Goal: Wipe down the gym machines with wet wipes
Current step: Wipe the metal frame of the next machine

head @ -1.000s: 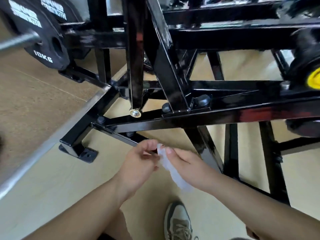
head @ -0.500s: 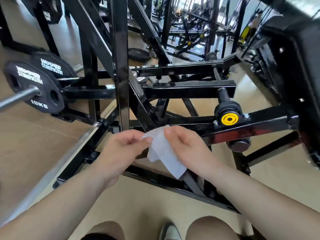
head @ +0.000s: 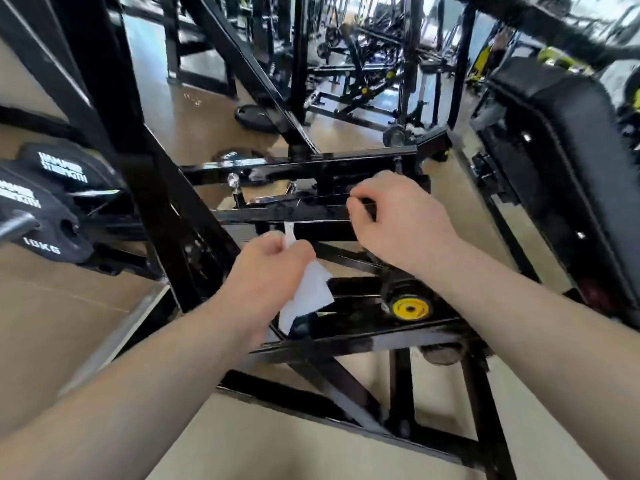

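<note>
My left hand (head: 266, 268) grips a white wet wipe (head: 308, 296) by its upper end, and the rest of the wipe hangs down below my fist. It is in front of the black gym machine frame (head: 277, 214), close to a horizontal bar. My right hand (head: 398, 220) is apart from the wipe, higher and to the right. Its fingers are loosely curled at the end of that bar, and I see nothing in them.
Black 10 kg weight plates (head: 45, 216) sit on a steel peg at the left. A yellow-capped roller (head: 410, 308) is below my right hand, and a black padded seat (head: 568, 161) stands at the right. More machines fill the background on a tan floor.
Both hands held the wipe before; my right hand has let go and moved up and right to the bar. My left hand keeps the wipe. My view has risen.
</note>
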The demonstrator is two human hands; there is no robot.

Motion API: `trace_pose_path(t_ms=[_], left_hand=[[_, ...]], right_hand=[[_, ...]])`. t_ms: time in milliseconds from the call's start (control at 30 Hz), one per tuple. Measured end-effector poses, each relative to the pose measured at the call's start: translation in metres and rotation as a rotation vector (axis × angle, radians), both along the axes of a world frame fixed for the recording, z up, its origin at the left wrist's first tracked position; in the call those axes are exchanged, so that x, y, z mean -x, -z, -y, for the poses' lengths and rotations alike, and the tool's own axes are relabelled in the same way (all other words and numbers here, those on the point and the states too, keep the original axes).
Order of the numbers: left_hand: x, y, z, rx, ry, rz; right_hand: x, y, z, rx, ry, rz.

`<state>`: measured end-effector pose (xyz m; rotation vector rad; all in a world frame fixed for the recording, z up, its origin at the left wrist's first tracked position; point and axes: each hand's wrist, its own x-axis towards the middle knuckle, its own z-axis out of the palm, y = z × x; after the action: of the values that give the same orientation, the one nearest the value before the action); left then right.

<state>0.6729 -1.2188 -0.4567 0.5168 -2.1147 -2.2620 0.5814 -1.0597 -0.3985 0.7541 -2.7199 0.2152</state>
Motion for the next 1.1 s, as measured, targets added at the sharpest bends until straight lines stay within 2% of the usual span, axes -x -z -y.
trace_pose_path(t_ms=[167,233,300,367,433,500,600,667,733,800,900,1000,1100], left_hand=[[0.058,-0.003,-0.015,0.004,-0.238,0.029],[0.079,-0.009,-0.011,0.121,-0.306,-0.037],[0.095,-0.020,-0.004,0.404,-0.340,-0.219],[0.117,-0.023,-0.010,0.753,-0.106,-0.338],[0.131,-0.009,-0.019,0.892,0.213,-0.252],[0.145,0.018,-0.017,0.981,0.378,-0.205],[0.154,0.027,-0.018,0.882,0.412,-0.215],[0.146,0.024,-0.019,0.733,0.398,-0.233],[0.137,0.017,-0.025,0.536,0.349,-0.269],[0.131,0.012,-0.028,0.457,0.313,-0.269],[0.142,0.022,-0.008,0.607,0.219,-0.213],[0.148,0.039,0.011,0.954,0.212,-0.061],[0.148,0.043,0.019,1.005,0.241,0.160]], right_hand=[[0.080,0.015,-0.017,-0.062,0.102,0.105],[0.103,0.022,-0.021,-0.054,0.100,0.184],[0.122,0.023,-0.017,-0.055,0.110,0.211],[0.133,0.025,-0.014,-0.149,0.174,0.189],[0.144,0.028,-0.008,-0.171,0.204,0.110],[0.147,0.035,0.004,-0.245,0.206,0.057],[0.150,0.043,-0.005,-0.227,0.234,-0.014],[0.148,0.043,-0.008,-0.175,0.164,-0.074],[0.147,0.039,-0.006,-0.115,0.171,0.005],[0.142,0.037,-0.007,-0.115,0.186,0.067],[0.134,0.037,-0.001,-0.188,0.213,0.056],[0.123,0.037,0.000,-0.258,0.226,0.068],[0.120,0.034,0.001,-0.335,0.276,0.071]])
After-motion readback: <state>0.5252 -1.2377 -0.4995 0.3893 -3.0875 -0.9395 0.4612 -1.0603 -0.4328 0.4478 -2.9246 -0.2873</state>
